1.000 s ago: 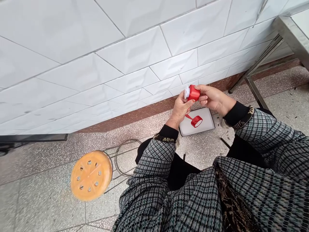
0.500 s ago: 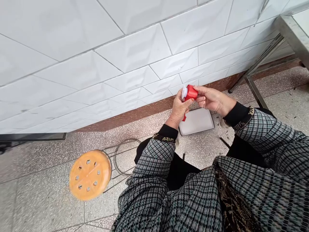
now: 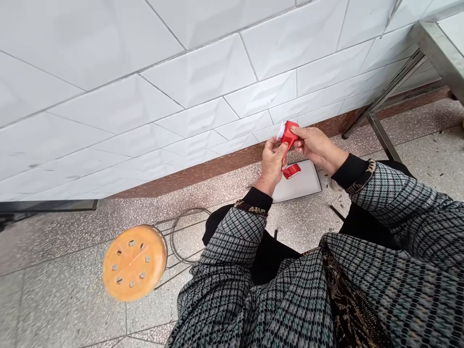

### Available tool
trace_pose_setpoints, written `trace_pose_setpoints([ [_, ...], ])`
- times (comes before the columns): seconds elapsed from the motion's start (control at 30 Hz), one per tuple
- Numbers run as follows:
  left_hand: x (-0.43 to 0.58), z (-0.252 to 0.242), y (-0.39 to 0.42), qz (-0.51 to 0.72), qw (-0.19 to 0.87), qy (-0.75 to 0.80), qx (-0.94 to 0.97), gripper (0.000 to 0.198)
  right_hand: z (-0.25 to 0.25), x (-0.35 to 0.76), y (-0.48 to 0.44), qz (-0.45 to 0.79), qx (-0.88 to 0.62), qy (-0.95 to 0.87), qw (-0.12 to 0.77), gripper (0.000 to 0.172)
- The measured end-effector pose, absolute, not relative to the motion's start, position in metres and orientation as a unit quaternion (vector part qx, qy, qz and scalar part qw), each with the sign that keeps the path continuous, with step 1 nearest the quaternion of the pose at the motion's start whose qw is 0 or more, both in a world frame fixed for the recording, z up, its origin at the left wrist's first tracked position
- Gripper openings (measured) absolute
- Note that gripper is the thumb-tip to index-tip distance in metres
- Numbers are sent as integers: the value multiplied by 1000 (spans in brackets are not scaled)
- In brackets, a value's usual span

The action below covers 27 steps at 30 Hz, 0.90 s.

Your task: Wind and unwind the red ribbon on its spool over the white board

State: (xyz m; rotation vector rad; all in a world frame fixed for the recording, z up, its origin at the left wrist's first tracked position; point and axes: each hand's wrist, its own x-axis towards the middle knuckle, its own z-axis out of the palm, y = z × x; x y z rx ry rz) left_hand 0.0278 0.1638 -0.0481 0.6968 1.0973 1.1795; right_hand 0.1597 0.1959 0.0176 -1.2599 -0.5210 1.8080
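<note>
Red ribbon between the two hands, both in a closed pinch on it, roll below.

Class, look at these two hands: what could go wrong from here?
The red roll seems to hang below the left hand, so it might swing or unwind. The red wrap around the white piece could slacken if the right hand slips.

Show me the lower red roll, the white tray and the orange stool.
Lower red roll [image 3: 292, 171], head view: its outer side.
White tray [image 3: 305, 186], head view: its bare surface.
Orange stool [image 3: 134, 263], head view: middle of its seat.
</note>
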Motion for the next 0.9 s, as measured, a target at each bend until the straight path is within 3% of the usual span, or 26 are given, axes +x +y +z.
trace_pose_setpoints([
  [0.37, 27, -65, 162, 497, 578, 493, 419, 58, 27, 162, 201, 735, -518, -168, 405, 38],
  [0.63, 25, -75, 167, 499, 580, 497, 409, 42, 34, 177, 211, 805, -473, -111, 340, 25],
  [0.8, 6, -75, 182, 480, 563, 437, 511, 88, 23, 191, 219, 858, -427, -118, 259, 12],
  [0.9, -4, -74, 190, 458, 545, 392, 582, 102, 15, 195, 218, 874, -410, -115, 235, 12],
])
